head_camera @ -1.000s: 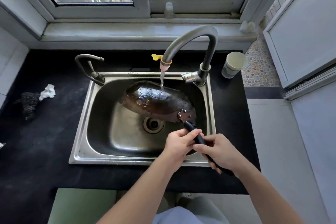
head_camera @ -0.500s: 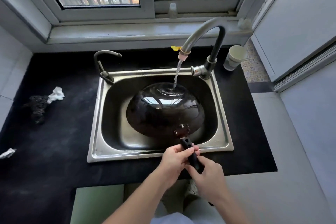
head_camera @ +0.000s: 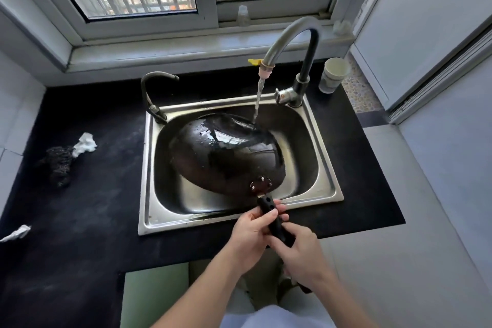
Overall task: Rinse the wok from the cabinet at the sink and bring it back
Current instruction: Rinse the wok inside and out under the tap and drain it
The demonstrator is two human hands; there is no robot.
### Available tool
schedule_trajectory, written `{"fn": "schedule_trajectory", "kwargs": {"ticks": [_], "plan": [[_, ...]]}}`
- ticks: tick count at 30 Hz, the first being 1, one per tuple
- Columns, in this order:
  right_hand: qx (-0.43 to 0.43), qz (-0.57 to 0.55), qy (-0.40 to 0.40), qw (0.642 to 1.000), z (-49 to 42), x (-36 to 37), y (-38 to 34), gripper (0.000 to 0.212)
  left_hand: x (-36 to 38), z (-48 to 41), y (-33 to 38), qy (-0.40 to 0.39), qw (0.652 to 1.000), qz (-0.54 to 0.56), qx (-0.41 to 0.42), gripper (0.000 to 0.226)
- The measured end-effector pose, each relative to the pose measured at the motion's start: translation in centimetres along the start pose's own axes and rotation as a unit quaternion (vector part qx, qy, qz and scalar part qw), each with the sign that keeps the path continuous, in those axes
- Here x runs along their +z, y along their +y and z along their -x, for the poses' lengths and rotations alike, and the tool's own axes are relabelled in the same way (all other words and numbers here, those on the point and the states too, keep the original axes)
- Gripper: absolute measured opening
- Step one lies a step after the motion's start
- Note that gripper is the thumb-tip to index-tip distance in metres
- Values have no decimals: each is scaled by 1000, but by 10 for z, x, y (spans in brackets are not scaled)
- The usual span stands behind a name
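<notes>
Wok point(head_camera: 226, 157) bottom-up under faucet point(head_camera: 290, 42), left hand point(head_camera: 251, 231), right hand point(head_camera: 300, 253) gripping handle point(head_camera: 274, 217).

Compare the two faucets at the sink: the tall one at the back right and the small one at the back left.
The tall grey gooseneck faucet is running, its stream landing on the overturned black wok; the small dark curved faucet shows no water. The tall one carries a pink tip, the small one has none. The tall one arches far higher and stands at the back right corner of the steel sink, the small one at the back left. Both curve over the basin.
</notes>
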State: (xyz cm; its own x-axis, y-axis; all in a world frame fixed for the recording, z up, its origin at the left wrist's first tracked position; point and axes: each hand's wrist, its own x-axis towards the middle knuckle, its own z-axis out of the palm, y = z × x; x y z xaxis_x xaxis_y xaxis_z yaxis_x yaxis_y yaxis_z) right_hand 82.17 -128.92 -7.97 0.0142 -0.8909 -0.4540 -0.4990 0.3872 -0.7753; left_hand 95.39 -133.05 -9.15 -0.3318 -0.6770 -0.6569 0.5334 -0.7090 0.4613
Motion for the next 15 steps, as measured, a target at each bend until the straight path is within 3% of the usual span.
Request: {"fn": "schedule_trajectory", "kwargs": {"ticks": [3, 6, 15], "plan": [[21, -74, -53, 996, 4, 2, -8, 17, -6, 7, 5, -47, 998, 37, -26, 40], [33, -128, -79, 988, 8, 3, -16, 22, -10, 12, 12, -65, 997, 21, -32, 40], [89, -254, -118, 956, 10, 10, -16, 17, -8, 14, 11, 0, 997, -79, 8, 23]]}}
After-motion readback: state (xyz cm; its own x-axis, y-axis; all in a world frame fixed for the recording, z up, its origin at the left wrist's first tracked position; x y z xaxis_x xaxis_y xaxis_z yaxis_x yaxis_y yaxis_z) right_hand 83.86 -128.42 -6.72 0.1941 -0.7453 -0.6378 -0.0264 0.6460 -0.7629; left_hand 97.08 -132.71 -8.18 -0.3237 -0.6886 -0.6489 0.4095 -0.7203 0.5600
